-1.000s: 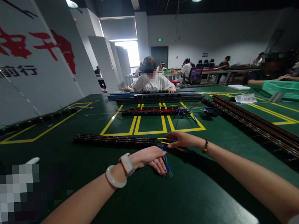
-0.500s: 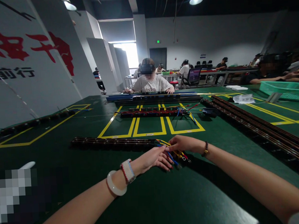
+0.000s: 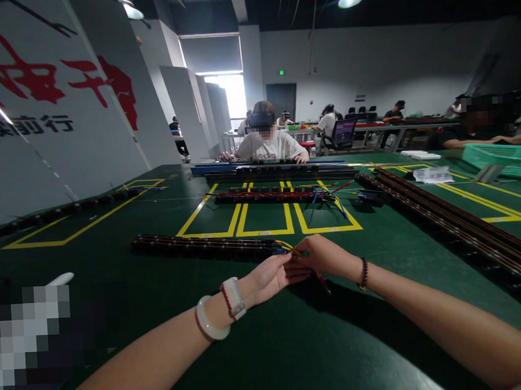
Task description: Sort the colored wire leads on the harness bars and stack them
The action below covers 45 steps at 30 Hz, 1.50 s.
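Observation:
A long dark strip assembly (image 3: 202, 245) lies across the green table in front of me, and a bundle of coloured wires (image 3: 284, 245) leaves its right end. My left hand (image 3: 276, 275) is palm up under these wires, its thumb pressed on them from the near side. From the right, my right hand (image 3: 327, 255) pinches the same bundle, fingertips against those of the left. Below the right hand, red and dark wire ends with a ring terminal (image 3: 324, 285) hang out. The fingers hide most of the wires between the hands.
Behind the strip, another wired assembly (image 3: 269, 195) lies over yellow taped outlines. Long brown-topped strips (image 3: 459, 237) run along the right, near a green basket (image 3: 503, 160). Across the table sits a co-worker (image 3: 264, 139) behind long dark bars (image 3: 281, 174). More strips (image 3: 69, 212) lie at left.
My left fingers have straightened and moved further under the wires. The right hand has closed over the bundle, so the blue wires and several terminals are now hidden. The view has shifted slightly.

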### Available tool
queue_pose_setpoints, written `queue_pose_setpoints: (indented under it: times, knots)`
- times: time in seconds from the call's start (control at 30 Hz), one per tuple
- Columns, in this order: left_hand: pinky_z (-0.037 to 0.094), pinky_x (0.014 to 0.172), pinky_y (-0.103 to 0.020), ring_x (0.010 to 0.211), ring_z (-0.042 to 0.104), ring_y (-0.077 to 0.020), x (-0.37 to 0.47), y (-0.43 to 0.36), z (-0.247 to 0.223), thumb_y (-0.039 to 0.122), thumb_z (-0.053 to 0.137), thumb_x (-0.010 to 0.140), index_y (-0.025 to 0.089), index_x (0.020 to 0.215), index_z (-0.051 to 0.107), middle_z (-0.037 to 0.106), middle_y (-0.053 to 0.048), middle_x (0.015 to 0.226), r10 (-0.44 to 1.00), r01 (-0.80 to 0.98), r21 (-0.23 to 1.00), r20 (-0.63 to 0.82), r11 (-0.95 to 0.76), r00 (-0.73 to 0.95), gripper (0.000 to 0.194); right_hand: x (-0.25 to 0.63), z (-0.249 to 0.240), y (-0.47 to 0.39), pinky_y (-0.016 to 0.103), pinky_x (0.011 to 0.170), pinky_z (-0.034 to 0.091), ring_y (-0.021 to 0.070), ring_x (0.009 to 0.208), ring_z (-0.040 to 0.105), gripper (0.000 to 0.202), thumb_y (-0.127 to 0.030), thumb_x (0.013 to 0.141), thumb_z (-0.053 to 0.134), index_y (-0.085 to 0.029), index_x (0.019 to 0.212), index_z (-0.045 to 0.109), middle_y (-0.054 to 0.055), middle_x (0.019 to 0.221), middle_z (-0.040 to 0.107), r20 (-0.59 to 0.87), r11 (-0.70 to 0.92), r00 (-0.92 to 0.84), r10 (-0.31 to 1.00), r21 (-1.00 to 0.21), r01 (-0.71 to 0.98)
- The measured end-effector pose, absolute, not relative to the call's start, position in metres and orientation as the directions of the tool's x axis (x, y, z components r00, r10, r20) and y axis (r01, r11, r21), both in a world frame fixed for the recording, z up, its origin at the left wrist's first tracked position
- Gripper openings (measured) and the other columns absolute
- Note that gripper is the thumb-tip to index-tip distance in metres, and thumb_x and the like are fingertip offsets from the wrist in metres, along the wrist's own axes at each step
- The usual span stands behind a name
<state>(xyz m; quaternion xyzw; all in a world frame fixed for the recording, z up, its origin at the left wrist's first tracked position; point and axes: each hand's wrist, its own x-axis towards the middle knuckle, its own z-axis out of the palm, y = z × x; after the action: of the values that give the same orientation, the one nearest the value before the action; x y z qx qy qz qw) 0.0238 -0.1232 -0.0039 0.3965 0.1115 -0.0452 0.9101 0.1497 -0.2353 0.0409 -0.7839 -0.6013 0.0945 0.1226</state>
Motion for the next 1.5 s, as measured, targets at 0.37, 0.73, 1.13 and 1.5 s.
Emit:
queue_pose_setpoints:
  times: [0.37, 0.73, 1.13, 1.5]
  knots:
    - [0.046, 0.091, -0.032, 0.087, 0.063, -0.0149, 0.031, -0.139, -0.005, 0.024, 0.052, 0.090, 0.013, 0.087, 0.061, 0.067, -0.008, 0.091, 0.223, 0.043, 0.764, -0.241, 0.644, 0.945, 0.015, 0.115, 0.026, -0.235, 0.032, 0.071, 0.045, 0.0240, 0.083, 0.060, 0.025, -0.006, 0.083, 0.046, -0.007, 0.099, 0.065, 0.018, 0.094, 0.063, 0.124, -0.211, 0.180, 0.976, 0.310, 0.927]
    - [0.050, 0.081, -0.031, 0.067, 0.061, -0.0110, 0.030, -0.137, -0.005, 0.020, 0.051, 0.089, 0.011, 0.077, 0.060, 0.065, -0.004, 0.073, 0.217, 0.067, 0.769, -0.261, 0.636, 0.941, 0.017, 0.115, 0.043, -0.249, 0.033, 0.071, 0.044, 0.0231, 0.081, 0.061, 0.024, -0.026, 0.091, 0.045, -0.014, 0.098, 0.065, 0.013, 0.092, 0.065, 0.090, -0.106, 0.089, 0.992, 0.216, 0.971]
    - [0.049, 0.083, -0.031, 0.075, 0.063, -0.0134, 0.029, -0.135, -0.009, 0.028, 0.047, 0.092, 0.010, 0.079, 0.062, 0.068, -0.008, 0.080, 0.190, 0.092, 0.794, -0.254, 0.602, 0.948, 0.027, 0.126, 0.081, -0.262, 0.027, 0.050, 0.035, 0.0223, 0.062, 0.062, 0.039, -0.048, 0.085, 0.053, -0.015, 0.073, 0.069, 0.013, 0.070, 0.066, -0.145, -0.255, 0.259, 0.955, 0.045, 0.966]
    - [0.051, 0.074, -0.032, 0.071, 0.065, -0.0155, 0.027, -0.136, -0.001, 0.027, 0.041, 0.094, 0.011, 0.087, 0.055, 0.067, -0.010, 0.080, 0.188, 0.115, 0.790, -0.281, 0.603, 0.941, 0.023, 0.182, 0.071, -0.253, 0.022, 0.047, 0.036, 0.0122, 0.049, 0.057, 0.030, -0.037, 0.085, 0.049, -0.014, 0.070, 0.062, 0.006, 0.063, 0.065, -0.376, -0.356, 0.196, 0.906, -0.426, 0.832]
